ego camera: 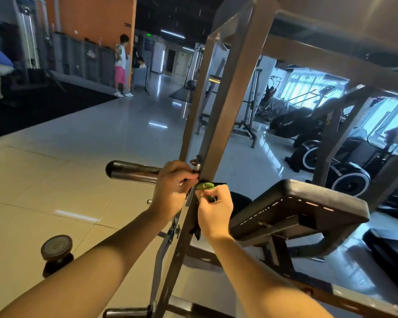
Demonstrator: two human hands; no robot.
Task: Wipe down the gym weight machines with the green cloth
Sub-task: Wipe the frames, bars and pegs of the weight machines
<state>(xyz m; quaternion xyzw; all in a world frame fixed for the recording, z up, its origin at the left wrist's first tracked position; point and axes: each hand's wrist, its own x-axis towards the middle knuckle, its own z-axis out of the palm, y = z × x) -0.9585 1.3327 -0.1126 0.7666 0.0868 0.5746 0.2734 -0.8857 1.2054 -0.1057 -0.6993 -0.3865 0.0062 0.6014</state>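
One green cloth, bunched against slanted frame post, centre of view. Right hand pinches it from 5 o'clock. Left hand, 9 o'clock, grip curled onto post edge beside chrome peg. Step: wiping post. Next: probably slide cloth along post, pressure kept.

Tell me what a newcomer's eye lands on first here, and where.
Dead centre, two hands meet at a slanted metal post: the right hand pinches the bunched green cloth against it, and the left hand curls at its other edge. A chrome weight peg juts left from the post, and a black padded seat sits just right of it.
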